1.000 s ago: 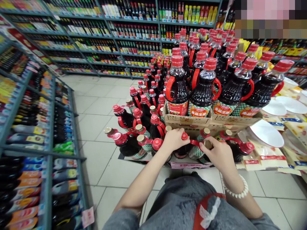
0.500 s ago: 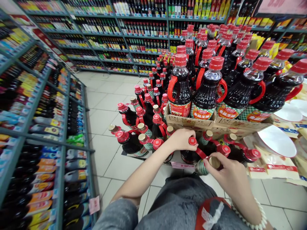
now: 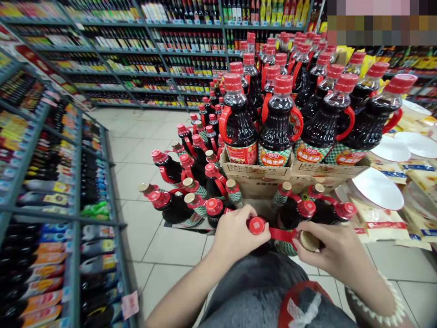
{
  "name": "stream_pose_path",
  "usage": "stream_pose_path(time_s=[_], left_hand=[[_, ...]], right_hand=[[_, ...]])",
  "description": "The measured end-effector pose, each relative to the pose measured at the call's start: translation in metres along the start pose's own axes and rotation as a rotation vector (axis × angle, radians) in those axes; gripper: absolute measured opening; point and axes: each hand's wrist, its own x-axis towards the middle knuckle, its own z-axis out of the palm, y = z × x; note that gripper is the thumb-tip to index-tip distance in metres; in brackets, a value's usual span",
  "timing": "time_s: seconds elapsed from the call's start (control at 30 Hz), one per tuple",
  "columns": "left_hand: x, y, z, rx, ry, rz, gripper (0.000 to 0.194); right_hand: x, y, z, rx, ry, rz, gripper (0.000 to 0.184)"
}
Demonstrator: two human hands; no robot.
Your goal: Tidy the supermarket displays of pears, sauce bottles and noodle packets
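Close to the body, at 6 o'clock from the stacked display, a linked pair of bottles is held in front of the grey clothing (image 3: 252, 284). The left hand (image 3: 235, 234) has its grip closed around the top of the red-capped bottle (image 3: 256, 225); the right hand (image 3: 336, 248) grips the gold-capped bottle (image 3: 310, 241) by its neck. A red band (image 3: 282, 234) joins the two. Over the last second the pair has come away from the standing bottles towards the person, leaving a gap at 12 o'clock. For the work in hand, that suggests the pair is free of its row and carried by both hands, though its bases are hidden.

Just beyond, small bottles (image 3: 214, 207) stand at 10 o'clock and another red-capped pair (image 3: 306, 208) at 1 o'clock. Past the gap, a carton (image 3: 269, 184) lies below large handled bottles (image 3: 276, 130); a white bowl (image 3: 377, 187) sits at 2 o'clock. Farthest, shelves (image 3: 187, 25) of bottles line 11 o'clock.
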Motion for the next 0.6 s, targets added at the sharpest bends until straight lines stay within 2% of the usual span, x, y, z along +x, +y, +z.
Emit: stream_pose_path(time_s=[0.17,0.33,0.43,0.6], left_hand=[[-0.03,0.0,0.003,0.076,0.107,-0.204,0.02],[-0.035,-0.002,0.013,0.155,0.138,-0.379,0.021],[-0.036,-0.003,0.02,0.184,0.174,-0.493,0.022],[-0.045,-0.004,0.032,0.186,0.265,-0.655,0.026]], right_hand=[[0.03,0.015,-0.004,-0.05,-0.28,-0.177,0.016],[0.075,0.019,0.0,-0.19,-0.607,-0.274,0.013],[0.099,0.021,0.005,-0.236,-0.698,-0.365,0.017],[0.127,0.018,0.022,-0.267,-0.772,-0.511,0.019]])
